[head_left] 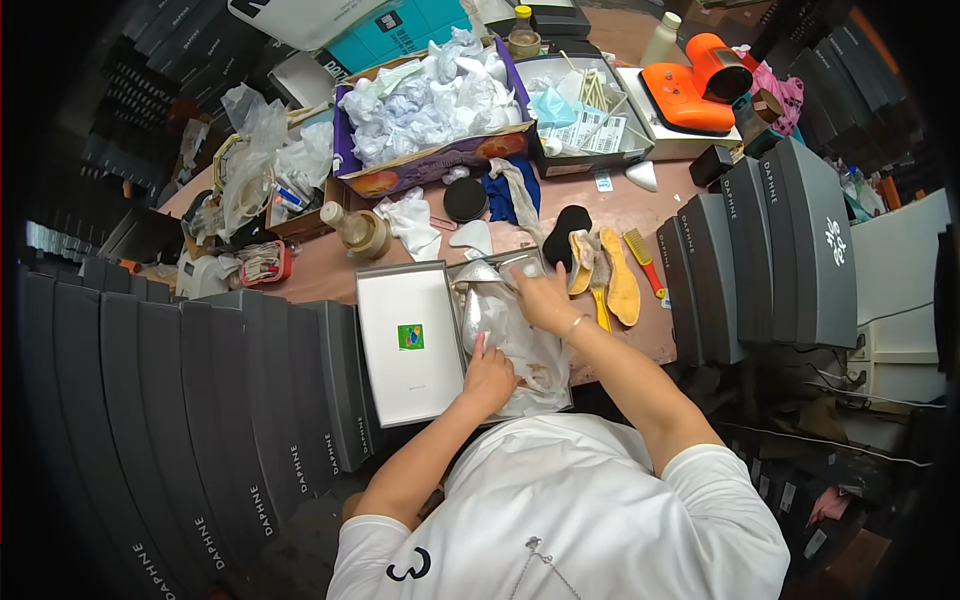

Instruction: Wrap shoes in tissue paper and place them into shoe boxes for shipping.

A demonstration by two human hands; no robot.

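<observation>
An open grey shoebox stands before me; white tissue paper (518, 345) lines its base. Its lid (410, 382), white inside with a small green sticker, lies at the left. Within the base rests a silver shoe (473, 282), partly covered by the paper. My left hand (490, 378) is over the paper, fingers apart, a fingertip at the lower end of the shoe. My right hand (545, 298) reaches to the upper right of the box, its fingers closed on the tissue paper; the fingertips are partly hidden.
Right of the box lie tan insoles (622, 280) and a red-and-yellow brush (645, 262). A purple carton of crumpled paper (430, 110) and an orange device (700, 88) stand behind. Dark shoeboxes line the left (210, 400) and right (790, 245). A jar (360, 232) stands behind the lid.
</observation>
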